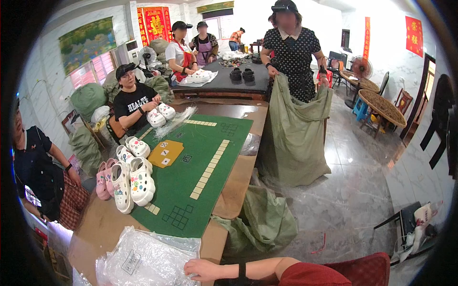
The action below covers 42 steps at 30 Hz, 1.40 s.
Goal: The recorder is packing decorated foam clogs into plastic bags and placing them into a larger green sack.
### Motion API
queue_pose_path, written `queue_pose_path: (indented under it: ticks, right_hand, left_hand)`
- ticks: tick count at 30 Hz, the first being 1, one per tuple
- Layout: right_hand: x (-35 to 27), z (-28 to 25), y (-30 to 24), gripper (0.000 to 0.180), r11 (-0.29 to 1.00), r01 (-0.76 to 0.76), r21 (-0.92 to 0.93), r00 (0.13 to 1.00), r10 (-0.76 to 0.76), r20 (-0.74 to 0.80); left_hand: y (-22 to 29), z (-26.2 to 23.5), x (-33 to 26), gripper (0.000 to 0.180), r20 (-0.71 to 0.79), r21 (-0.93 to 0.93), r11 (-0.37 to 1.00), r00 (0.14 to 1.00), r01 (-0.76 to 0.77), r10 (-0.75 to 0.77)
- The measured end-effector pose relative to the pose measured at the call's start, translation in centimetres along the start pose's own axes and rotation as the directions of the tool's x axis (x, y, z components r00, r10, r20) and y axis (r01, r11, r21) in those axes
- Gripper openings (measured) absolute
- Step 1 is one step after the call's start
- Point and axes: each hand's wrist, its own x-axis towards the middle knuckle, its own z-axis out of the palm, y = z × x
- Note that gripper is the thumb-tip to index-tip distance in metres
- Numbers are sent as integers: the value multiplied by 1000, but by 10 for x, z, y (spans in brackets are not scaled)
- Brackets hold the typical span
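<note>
My right hand [202, 270], with a black band at the wrist, rests on the right edge of a stack of clear plastic bags [148, 257] at the near end of the table. Its fingers lie loosely over the plastic and appear to grip nothing. My left hand is out of the picture. Beyond the bags lies a green printed mat [210, 167]. At the mat's left edge stand white clogs [141, 182] with colourful charms, a smaller charmed white pair [138, 147] and pink clogs [103, 181].
Across the table a seated person [136, 102] handles white clogs [161, 114]. At the right, a standing person holds a big green sack [298, 138]; another sack [262, 219] slumps beside the table. Black shoes [242, 75] sit on a dark back table. At left stands another person [40, 167].
</note>
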Motion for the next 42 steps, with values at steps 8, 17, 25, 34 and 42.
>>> queue_pose_path:
  ticks: [8,17,25,34,42]
  right_hand:
    - [0,-3,-3,22,998,-63,-18,996,64,60]
    - [1,-2,3,22,999,-34,-34,999,36,39]
    - [-1,-1,-4,21,998,-65,-25,996,66,67]
    - [-10,-22,-4,22,999,35,35,999,-36,19]
    - [-37,-93,-41,15,998,41,-48,959,-52,-278]
  left_hand:
    - [0,-1,0,71,17,13,1000,1000,-3,2]
    - [-1,5,3,71,-1,81,997,1000,-16,17]
    - [-3,3,-3,71,13,59,998,1000,-4,4]
    - [11,-6,6,72,36,65,997,999,-29,27]
    - [2,2,7,72,10,34,999,1000,-7,7]
